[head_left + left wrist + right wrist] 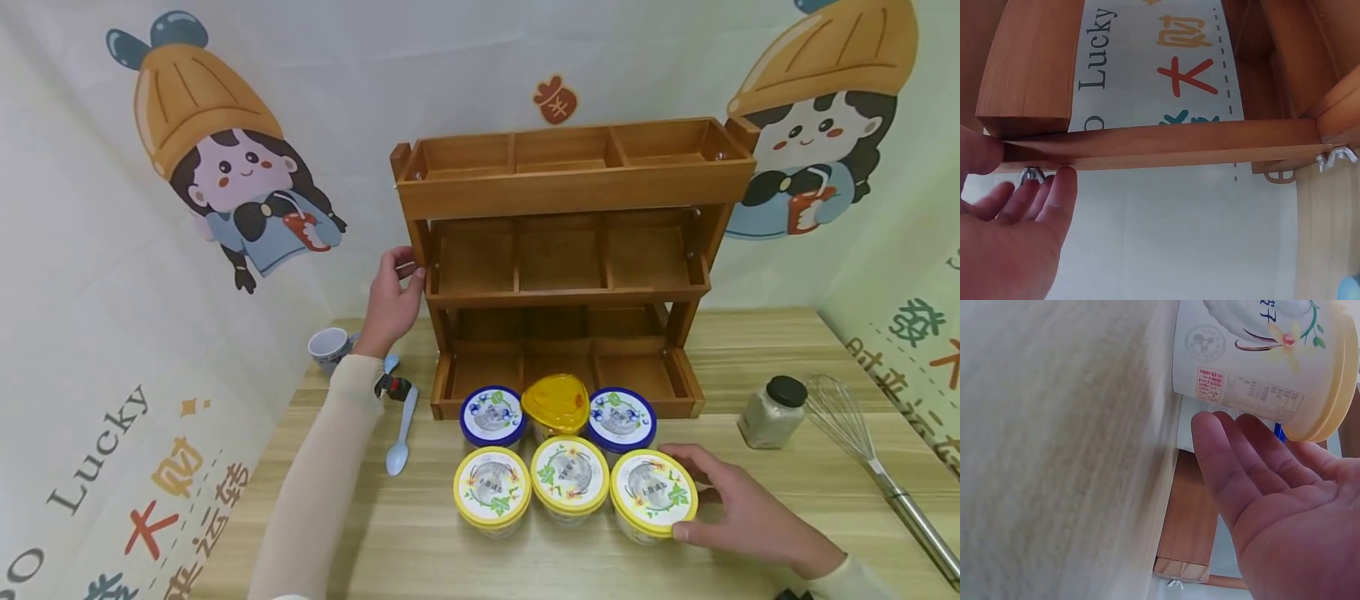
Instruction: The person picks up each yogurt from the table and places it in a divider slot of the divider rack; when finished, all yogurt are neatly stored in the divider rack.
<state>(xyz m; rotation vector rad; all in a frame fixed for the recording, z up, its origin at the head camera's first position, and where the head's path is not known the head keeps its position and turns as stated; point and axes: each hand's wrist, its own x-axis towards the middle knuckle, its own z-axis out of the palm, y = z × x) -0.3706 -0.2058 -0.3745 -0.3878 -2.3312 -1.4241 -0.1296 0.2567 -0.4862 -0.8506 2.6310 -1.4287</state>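
The left hand [392,302] grips the left side post of the wooden rack [570,267], thumb and curled fingers [1060,194] pinching the edge of a shelf, apparently to steady the rack. The right hand [738,508] rests on the bench [420,533] with fingers [1229,462] straight and close together, touching the side of the rightmost yellow-lidded tub [653,493]. That tub stands in the front row of three, just ahead of two blue-lidded tubs [492,415] and a yellow-capped cup [556,404]. The tub's label text is too small to read. The wall banner [1147,69] reads "Lucky".
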